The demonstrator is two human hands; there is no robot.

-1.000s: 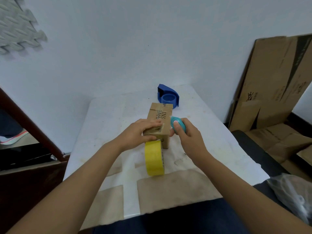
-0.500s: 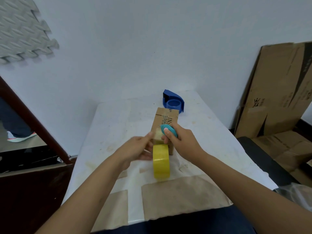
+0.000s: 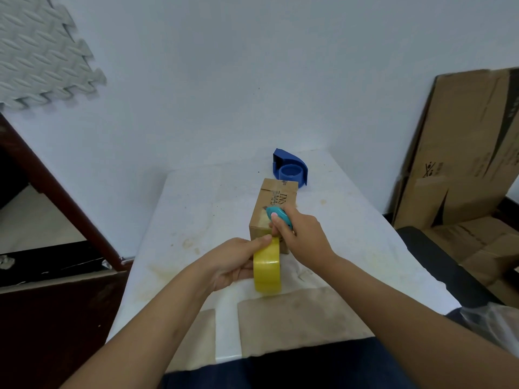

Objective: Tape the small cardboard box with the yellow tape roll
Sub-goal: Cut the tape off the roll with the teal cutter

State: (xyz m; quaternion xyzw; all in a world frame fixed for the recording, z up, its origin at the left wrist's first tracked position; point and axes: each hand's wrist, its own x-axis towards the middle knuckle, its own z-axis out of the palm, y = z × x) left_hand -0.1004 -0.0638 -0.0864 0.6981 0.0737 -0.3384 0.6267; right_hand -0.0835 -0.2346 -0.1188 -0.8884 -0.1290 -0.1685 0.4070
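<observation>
Frame centre: left hand [image 3: 233, 262] grips the upright yellow tape roll [image 3: 266, 269], thumb on top. Right hand [image 3: 304, 238] holds a small teal oval cutter [image 3: 278, 216] against the small brown cardboard box [image 3: 273, 204].

On the bench [image 3: 196, 209] I see the small box [image 3: 273, 204] at centre, a tape dispenser [image 3: 290, 169] just behind it. The tape roll [image 3: 266, 268] stands on edge in front, touching the box. My left hand [image 3: 236, 262] is left of the roll, my right hand [image 3: 304, 238] right, with a cutter [image 3: 278, 216] over the box's near end.

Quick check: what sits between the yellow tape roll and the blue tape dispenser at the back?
In the head view, the small cardboard box lies between the yellow tape roll and the blue tape dispenser, with the right hand on it, holding a teal cutter.
</observation>
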